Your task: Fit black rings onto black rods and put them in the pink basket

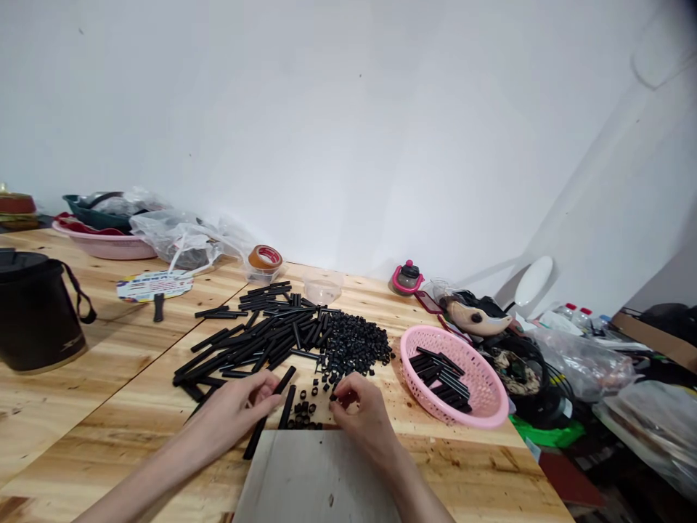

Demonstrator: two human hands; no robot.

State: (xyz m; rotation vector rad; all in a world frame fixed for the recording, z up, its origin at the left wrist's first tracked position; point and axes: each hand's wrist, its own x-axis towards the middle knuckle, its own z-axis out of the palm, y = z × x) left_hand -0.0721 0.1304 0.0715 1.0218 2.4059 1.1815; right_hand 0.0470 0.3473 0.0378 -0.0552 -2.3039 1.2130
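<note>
My left hand [247, 399] is closed around a slim black tube [286, 378], which sticks out past the fingertips. My right hand [362, 410] pinches a small black piece [333, 396] between thumb and fingers. Between the hands lie several short black rings [303, 415] and another black tube [287, 408]. A longer black tube [255, 439] lies under my left hand, beside a grey board [316, 479]. Beyond the hands are a heap of black tubes [261, 338] and a pile of small black pieces [356, 341].
A pink basket [487, 385] with black tubes inside stands to the right. Brown tape [265, 256] rests on a clear tub behind the heap. A black bag [38, 312] and a hand fan [154, 285] are at left. Clutter, including a beige item [476, 319], crowds the right edge.
</note>
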